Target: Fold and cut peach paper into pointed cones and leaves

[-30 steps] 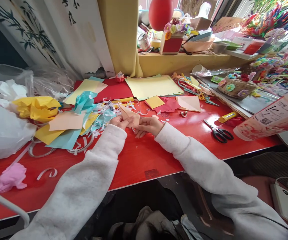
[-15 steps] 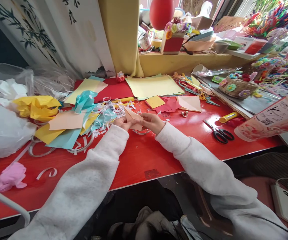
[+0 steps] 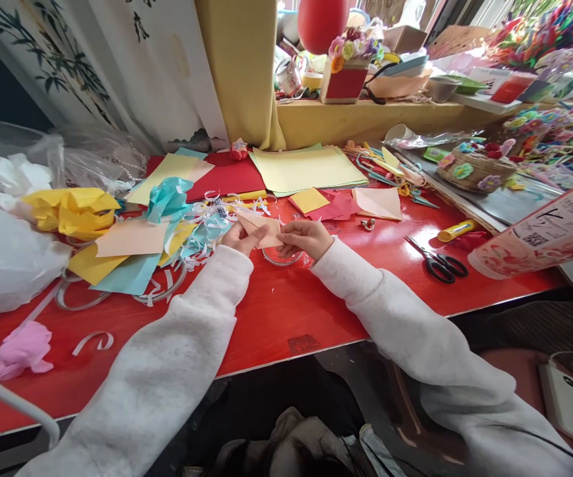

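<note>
Between my two hands is a folded piece of peach paper (image 3: 255,227), held just above the red table (image 3: 266,311). My left hand (image 3: 240,238) pinches it from the left, thumb on top. At its right edge, the fingertips of my right hand (image 3: 307,237) are closed on the paper. Below the right fingertips a clear ring-shaped roll (image 3: 282,257) lies on the table. Beyond my hands sit a yellow paper square (image 3: 309,200), red paper pieces (image 3: 334,207) and a peach sheet (image 3: 379,203).
Black-handled scissors (image 3: 438,262) and a yellow glue stick (image 3: 457,230) lie to the right, beside a tilted pink cup (image 3: 534,232). Paper shreds, coloured sheets and crumpled yellow paper (image 3: 70,212) cover the left side. A white plastic bag (image 3: 12,258) stands at the far left.
My right hand has drawn a little apart from the left, its fingers now at the paper's right edge. The folded paper has turned to lie flatter and shows more of its face.
</note>
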`<state>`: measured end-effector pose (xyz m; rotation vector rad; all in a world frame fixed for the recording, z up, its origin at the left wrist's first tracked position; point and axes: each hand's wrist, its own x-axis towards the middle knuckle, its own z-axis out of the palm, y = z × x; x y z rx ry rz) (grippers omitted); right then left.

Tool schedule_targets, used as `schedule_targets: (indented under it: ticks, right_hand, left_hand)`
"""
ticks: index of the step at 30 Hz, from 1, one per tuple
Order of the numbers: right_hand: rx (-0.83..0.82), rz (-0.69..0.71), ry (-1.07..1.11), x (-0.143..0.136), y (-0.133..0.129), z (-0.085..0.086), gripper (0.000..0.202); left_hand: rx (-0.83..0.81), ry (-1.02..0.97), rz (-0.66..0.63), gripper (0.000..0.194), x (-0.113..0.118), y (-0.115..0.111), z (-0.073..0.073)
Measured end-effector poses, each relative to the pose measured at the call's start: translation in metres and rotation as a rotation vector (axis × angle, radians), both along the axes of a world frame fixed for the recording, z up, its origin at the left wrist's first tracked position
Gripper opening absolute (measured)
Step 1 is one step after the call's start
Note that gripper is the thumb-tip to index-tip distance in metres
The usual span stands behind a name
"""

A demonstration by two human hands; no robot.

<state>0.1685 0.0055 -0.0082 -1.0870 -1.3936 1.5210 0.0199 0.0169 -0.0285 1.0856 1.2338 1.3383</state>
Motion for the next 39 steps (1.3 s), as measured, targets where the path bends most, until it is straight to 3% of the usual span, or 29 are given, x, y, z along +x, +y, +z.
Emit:
schedule_targets:
  ticks: [5,9,14,24,31,39]
  right_hand:
    - [-0.005,0.036,-0.021,0.001,-0.001,0.002,0.022]
    - [-0.056,0.149,0.043,-0.002,-0.003,-0.002,0.028]
    - [-0.084,0.161,0.113,0.003,0.000,0.000,0.030]
    - [0.038,-0.011,0.037,0.006,0.002,0.006,0.030]
    - [0.066,-0.008,0.111,0.014,0.006,0.005,0.033]
    - [0.077,0.044,0.149,0.016,0.006,0.000,0.032]
  left_hand:
    - [0.052,0.028,0.044,0.031,-0.006,-0.002,0.003]
    - [0.027,-0.020,0.050,0.033,-0.005,-0.005,0.005]
    - [-0.032,-0.094,0.005,0.036,0.000,-0.009,0.011]
    - [-0.054,-0.141,-0.087,0.036,0.001,-0.016,0.021]
    - [-0.112,-0.054,-0.209,0.042,0.000,-0.020,0.028]
    - [-0.131,-0.079,-0.276,0.035,-0.004,-0.022,0.030]
